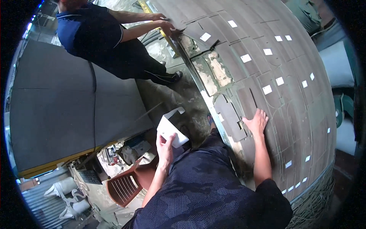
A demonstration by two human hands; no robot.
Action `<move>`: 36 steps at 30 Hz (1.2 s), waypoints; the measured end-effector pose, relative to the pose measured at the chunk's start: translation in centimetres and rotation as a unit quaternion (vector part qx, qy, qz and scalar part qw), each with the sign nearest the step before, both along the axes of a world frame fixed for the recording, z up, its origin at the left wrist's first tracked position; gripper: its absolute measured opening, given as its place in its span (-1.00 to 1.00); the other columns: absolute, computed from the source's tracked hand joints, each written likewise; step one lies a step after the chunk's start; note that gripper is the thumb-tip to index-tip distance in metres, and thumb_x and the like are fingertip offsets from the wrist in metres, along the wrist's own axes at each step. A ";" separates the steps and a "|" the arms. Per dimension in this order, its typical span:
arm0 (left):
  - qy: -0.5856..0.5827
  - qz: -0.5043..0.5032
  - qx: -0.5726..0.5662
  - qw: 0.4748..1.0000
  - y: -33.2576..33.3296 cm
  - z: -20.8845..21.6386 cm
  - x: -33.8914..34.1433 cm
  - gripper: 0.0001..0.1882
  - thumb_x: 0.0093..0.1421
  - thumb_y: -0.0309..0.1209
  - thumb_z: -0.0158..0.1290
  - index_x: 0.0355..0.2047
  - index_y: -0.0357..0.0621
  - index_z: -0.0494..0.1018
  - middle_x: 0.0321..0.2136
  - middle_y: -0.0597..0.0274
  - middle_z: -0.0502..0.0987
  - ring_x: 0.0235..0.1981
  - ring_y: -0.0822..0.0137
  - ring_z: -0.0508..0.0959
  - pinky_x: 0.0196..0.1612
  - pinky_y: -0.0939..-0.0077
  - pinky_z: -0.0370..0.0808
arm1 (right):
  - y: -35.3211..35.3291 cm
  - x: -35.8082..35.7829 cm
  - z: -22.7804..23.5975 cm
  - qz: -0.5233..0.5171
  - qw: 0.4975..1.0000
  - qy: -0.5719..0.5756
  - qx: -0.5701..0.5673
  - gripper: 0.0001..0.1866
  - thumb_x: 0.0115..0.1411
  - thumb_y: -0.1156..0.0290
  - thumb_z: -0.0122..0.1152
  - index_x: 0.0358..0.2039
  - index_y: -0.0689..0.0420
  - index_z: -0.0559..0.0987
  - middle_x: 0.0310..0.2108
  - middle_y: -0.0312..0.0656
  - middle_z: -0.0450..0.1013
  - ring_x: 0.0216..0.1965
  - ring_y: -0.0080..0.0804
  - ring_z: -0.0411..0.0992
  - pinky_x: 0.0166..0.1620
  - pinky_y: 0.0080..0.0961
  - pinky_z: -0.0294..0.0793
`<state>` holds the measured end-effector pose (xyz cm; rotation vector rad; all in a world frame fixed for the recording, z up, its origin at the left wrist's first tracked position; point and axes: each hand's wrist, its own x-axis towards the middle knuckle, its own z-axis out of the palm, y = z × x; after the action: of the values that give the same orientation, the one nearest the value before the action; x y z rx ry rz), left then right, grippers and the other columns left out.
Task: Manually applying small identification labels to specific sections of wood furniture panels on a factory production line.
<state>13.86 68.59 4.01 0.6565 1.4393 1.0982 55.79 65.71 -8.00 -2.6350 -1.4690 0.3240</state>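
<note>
My left hand (165, 148) grips a folded white paper strip (170, 131), thumb on top, with a loose end curling off its far side. On the large table to the right, my right hand (257, 123) lies with fingers spread and pressed on a grey-brown cut sheet (244, 100). Just left of that hand is a notched grey cut piece (230, 116) at the table's edge. Small white labels (267, 89) sit on many of the cut shapes. Nothing shows in my right hand.
A co-worker (110, 42) stands far left, both hands at the sheet's far edge. Beyond the cut piece, a patchy pale surface (215, 70) is exposed. A dark grey-topped table (57, 99) stands left, with a brown plastic chair (124, 189) near its front end.
</note>
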 end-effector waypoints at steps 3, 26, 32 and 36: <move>-0.007 0.006 0.001 1.000 0.8 -0.4 -0.4 -0.47 0.23 -0.52 0.28 0.19 -0.23 0.40 -0.04 0.21 0.59 -0.03 0.35 0.58 0.07 0.39 0.52 | -0.2 -0.4 0.4 -0.028 0.999 0.004 0.027 -0.09 -0.15 -0.11 0.53 0.10 0.28 0.53 0.05 0.10 0.48 0.19 0.03 0.38 0.30 0.01 0.23; -0.030 0.109 0.093 0.989 2.8 -1.1 -8.4 -0.49 0.25 -0.58 0.22 0.20 -0.23 0.39 0.02 0.20 0.56 0.00 0.31 0.58 0.11 0.36 0.53 | 24.5 -9.3 -0.7 0.029 0.998 -0.051 0.029 -0.06 -0.10 -0.27 0.49 0.05 0.31 0.57 0.07 0.06 0.50 0.16 -0.03 0.42 0.25 -0.05 0.24; -0.015 0.114 0.084 0.990 2.0 -1.2 -7.5 -0.48 0.25 -0.59 0.22 0.21 -0.22 0.38 0.02 0.20 0.55 0.01 0.30 0.58 0.09 0.35 0.55 | 25.4 -9.6 -1.4 0.028 0.997 -0.055 0.047 -0.09 -0.12 -0.26 0.51 0.02 0.27 0.58 0.03 0.01 0.50 0.13 -0.06 0.42 0.20 -0.05 0.27; -0.026 0.108 0.076 0.991 1.6 -1.2 -7.1 -0.46 0.24 -0.57 0.26 0.22 -0.22 0.39 0.04 0.20 0.55 0.04 0.32 0.57 0.14 0.37 0.51 | 25.7 -9.4 -1.7 0.034 0.994 -0.064 0.085 -0.14 -0.12 -0.23 0.54 -0.02 0.26 0.59 0.01 0.01 0.48 0.11 -0.04 0.40 0.18 -0.03 0.27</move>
<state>6.72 70.24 2.85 0.5830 1.4157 1.3960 46.40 91.43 -9.67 -2.5165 -1.5513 0.0343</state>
